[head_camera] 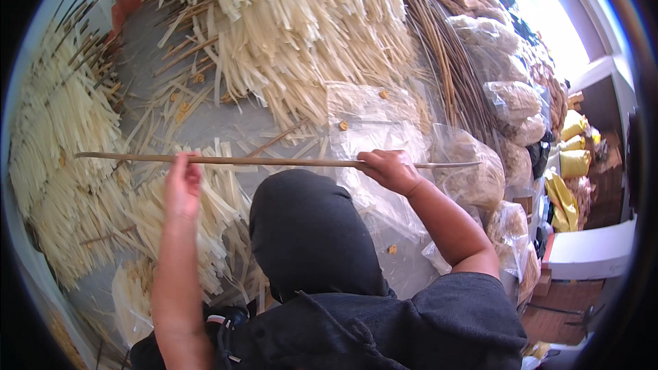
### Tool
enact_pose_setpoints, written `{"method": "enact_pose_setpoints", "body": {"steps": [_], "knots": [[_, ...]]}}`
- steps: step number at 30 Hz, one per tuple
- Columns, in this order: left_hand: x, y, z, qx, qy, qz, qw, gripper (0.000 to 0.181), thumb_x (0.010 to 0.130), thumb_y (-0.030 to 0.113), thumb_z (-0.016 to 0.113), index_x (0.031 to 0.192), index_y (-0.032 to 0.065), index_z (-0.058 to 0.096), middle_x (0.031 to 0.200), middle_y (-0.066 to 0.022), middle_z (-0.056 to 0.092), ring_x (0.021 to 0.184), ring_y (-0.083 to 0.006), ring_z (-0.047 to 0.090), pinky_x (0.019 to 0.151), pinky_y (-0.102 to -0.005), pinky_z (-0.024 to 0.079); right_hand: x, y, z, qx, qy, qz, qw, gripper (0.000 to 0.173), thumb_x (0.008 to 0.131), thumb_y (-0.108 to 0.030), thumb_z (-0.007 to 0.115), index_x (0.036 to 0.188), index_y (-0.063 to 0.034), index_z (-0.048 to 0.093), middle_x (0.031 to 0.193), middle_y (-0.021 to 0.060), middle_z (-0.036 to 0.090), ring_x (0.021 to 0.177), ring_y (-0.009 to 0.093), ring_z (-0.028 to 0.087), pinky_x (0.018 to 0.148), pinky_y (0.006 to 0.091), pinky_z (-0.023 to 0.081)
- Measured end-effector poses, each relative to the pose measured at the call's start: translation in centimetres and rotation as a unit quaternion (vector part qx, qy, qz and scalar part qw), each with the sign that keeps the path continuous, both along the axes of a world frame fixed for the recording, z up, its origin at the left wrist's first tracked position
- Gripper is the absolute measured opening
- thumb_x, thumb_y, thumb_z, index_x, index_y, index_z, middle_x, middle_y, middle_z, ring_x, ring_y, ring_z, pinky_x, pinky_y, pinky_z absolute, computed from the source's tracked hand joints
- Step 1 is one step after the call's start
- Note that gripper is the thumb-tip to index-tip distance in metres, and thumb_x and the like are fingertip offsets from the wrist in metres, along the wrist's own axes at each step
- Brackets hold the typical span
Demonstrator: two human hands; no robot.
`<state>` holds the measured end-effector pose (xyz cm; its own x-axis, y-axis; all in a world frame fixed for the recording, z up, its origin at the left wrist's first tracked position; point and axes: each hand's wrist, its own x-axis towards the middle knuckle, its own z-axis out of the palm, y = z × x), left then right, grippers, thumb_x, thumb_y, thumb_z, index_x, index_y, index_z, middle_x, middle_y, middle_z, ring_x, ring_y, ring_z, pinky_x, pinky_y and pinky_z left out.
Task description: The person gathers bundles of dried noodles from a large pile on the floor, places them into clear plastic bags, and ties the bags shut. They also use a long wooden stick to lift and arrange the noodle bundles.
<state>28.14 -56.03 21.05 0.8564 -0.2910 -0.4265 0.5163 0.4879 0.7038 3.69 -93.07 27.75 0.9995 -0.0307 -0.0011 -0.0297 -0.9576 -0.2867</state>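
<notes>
A long, thin, slightly bowed wooden stick (277, 161) lies crosswise before me, held in both hands. My right hand (393, 169) is closed round it right of its middle, knuckles up. My left hand (184, 180), a little blurred, pinches it nearer the left end, though the exact finger grip is hard to see. Beyond the stick, pale flat dried strips (308, 31) lie in thick overlapping rows, with stick ends jutting from their left side. More pale strips (195, 200) spread below my left hand. Under my right hand are clear plastic sheets (380, 128).
Many thin brown sticks (447, 56) lie bundled at the upper right. Filled clear plastic bags (470, 164) line the right side. Another strip pile (67, 128) stands at the left. Yellow sacks (573, 159) sit farther right. Rounded black cloth (313, 236) fills the space between my arms.
</notes>
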Motion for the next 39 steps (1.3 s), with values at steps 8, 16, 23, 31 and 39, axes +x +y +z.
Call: {"method": "enact_pose_setpoints", "body": {"steps": [8,16,23,31,39], "knots": [[9.5,2.1,7.6,0.017,-0.117,0.083,0.989,0.024,0.089,0.020,0.066,0.105,0.0035,0.061,0.099,-0.0082,0.066,0.079,-0.0069,0.062,0.070,-0.0177,0.054,-17.4,-5.9,-4.6,-0.042,0.029,-0.299,0.953,0.032,0.084,-0.038,0.065,0.070,-0.0101,0.058,0.062,0.0110,0.056,0.064,0.034,0.057,0.055,0.0425,0.042],[1.4,-7.8,13.2,0.078,-0.196,-0.186,0.960,0.034,0.094,0.022,0.057,0.124,0.0066,0.054,0.113,-0.0037,0.062,0.095,-0.0116,0.061,0.081,-0.0237,0.051,-25.7,-7.4,-7.3,0.072,-0.238,-0.531,0.810,0.043,0.079,-0.023,0.076,0.057,-0.0007,0.046,0.053,0.0069,0.036,0.055,0.011,0.033,0.049,0.0313,0.032],[0.8,2.4,2.8,0.217,-0.074,-0.187,0.955,0.027,0.094,0.020,0.057,0.118,0.0092,0.059,0.110,-0.0011,0.063,0.091,-0.0095,0.061,0.076,-0.0224,0.049,-17.5,-29.0,3.3,-0.221,-0.229,-0.591,0.742,0.025,0.083,-0.033,0.062,0.094,-0.0109,0.062,0.094,0.0118,0.065,0.089,0.031,0.063,0.074,0.0426,0.047],[-0.4,10.6,-8.3,0.395,-0.003,-0.104,0.913,0.023,0.088,0.017,0.061,0.110,0.0114,0.065,0.099,0.0010,0.066,0.083,-0.0063,0.058,0.071,-0.0230,0.046,7.9,-20.0,-11.7,0.065,0.001,-0.248,0.966,0.026,0.081,-0.013,0.064,0.107,-0.0110,0.065,0.101,0.0079,0.068,0.081,0.024,0.067,0.076,0.0311,0.050],[-2.2,5.9,-11.9,0.506,-0.151,-0.194,0.827,0.019,0.090,0.011,0.056,0.104,0.0081,0.067,0.097,-0.0036,0.068,0.084,-0.0116,0.061,0.074,-0.0257,0.048,21.4,8.9,-25.6,0.011,0.113,0.171,0.979,0.053,0.081,-0.027,0.061,0.130,-0.0113,0.048,0.133,0.0103,0.050,0.124,0.029,0.045,0.106,0.0430,0.032]]}}
